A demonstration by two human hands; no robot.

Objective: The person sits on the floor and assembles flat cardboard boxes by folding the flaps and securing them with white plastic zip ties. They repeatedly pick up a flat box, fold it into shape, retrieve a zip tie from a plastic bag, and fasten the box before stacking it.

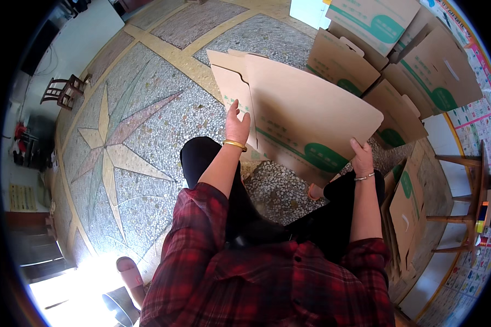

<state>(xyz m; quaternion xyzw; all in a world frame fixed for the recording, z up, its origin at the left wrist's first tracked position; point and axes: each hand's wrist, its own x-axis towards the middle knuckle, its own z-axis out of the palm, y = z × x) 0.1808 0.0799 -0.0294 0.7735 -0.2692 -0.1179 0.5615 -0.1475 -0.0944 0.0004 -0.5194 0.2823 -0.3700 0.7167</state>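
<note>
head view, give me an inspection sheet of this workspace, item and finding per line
surface: speckled terrazzo floor with an inlaid star pattern; no table.
job's things: flat tan cardboard box blank with green print, held tilted above the person's knees.
clutter: folded tan cardboard cartons stacked behind it; more flat tan cardboard blanks on the person's right.
grippers: left hand presses the blank's left edge, fingers spread; right hand grips its lower right edge.
cables: nothing seen.
surroundings: dark wooden chair far left, wooden stool at right, colourful wall charts.
</note>
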